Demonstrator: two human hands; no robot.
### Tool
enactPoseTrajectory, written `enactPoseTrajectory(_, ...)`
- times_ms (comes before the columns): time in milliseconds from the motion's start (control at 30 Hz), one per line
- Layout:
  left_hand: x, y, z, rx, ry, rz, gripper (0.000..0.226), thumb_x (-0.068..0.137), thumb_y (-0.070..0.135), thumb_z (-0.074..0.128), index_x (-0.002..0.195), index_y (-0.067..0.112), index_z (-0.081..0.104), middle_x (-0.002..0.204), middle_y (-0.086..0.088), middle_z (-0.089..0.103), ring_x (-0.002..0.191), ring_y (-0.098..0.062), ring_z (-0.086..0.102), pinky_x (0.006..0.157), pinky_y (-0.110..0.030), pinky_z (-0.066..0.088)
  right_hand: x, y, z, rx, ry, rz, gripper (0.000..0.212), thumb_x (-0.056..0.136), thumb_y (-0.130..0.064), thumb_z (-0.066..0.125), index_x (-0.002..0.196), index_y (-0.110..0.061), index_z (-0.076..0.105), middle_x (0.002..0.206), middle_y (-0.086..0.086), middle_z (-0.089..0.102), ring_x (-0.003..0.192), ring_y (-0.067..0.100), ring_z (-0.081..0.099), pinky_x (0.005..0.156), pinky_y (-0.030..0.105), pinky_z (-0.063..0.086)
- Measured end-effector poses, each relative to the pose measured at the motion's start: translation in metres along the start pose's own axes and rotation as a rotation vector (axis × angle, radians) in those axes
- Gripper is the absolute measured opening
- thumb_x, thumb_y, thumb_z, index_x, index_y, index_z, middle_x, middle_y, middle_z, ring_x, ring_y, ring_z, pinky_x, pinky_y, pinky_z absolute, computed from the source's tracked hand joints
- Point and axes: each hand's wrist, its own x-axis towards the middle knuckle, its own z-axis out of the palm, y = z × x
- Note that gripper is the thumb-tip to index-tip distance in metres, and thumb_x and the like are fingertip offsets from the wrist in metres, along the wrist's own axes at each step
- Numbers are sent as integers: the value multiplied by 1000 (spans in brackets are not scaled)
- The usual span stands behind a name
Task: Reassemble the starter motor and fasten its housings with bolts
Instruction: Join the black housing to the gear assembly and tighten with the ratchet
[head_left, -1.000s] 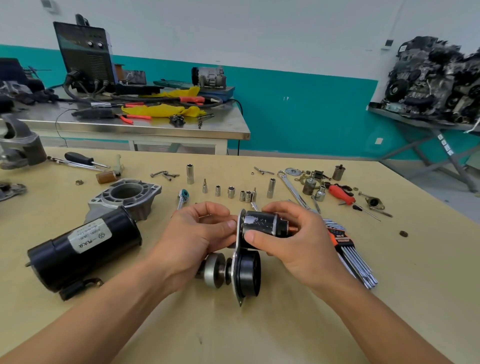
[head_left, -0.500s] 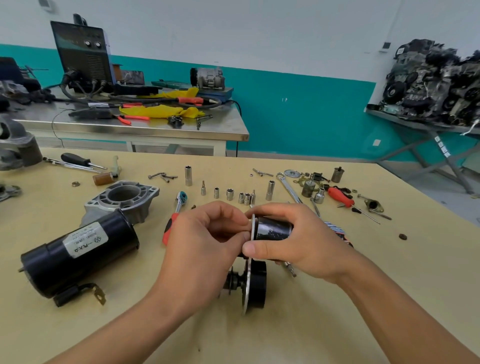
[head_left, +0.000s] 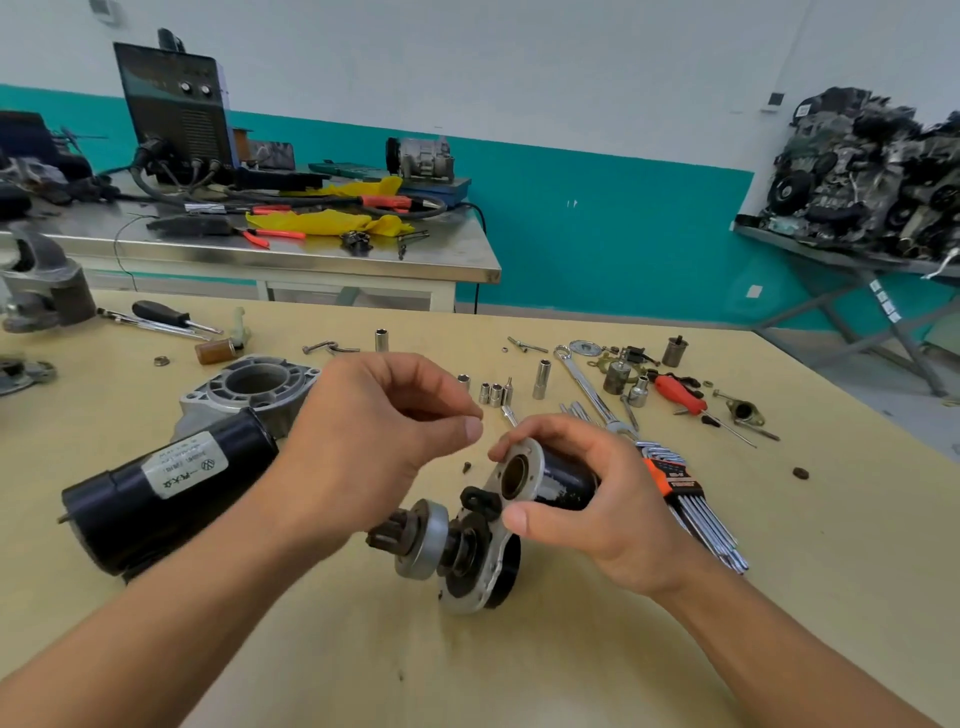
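My right hand (head_left: 597, 512) grips the black solenoid (head_left: 563, 480), which is fixed to a grey metal plate (head_left: 485, 587). The plate also carries the pinion drive (head_left: 421, 538), pointing left just above the table. My left hand (head_left: 374, 441) hovers up and left of the plate without touching it. Its fingers are curled and thumb and forefinger are close together, with nothing visible between them. A tiny screw (head_left: 466, 466) lies on the table below those fingertips. The black motor body (head_left: 161, 483) with a white label lies at left, and the aluminium nose housing (head_left: 249, 387) stands behind it.
Several sockets (head_left: 496, 392), a long wrench (head_left: 587, 387), a red-handled screwdriver (head_left: 680, 392) and small parts are spread across the far side of the table. A hex key set (head_left: 691, 504) lies right of my right hand. A steel bench (head_left: 311, 254) stands behind.
My left hand has lifted off the plate and moved up and left. My right hand has turned the assembly, so the plate's open bore and the pinion now face me.
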Motion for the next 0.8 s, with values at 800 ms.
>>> enactPoseTrajectory(800,37,-41,-4,-175,-585,-32,18,62,-1,81,71,6,68,77,-14,76,73,-19,74,68,-25,59,1,7,0,37,-62,-77,44,68,-21,82,108,-30,67,109,8,68,98,28,67,84,27,55)
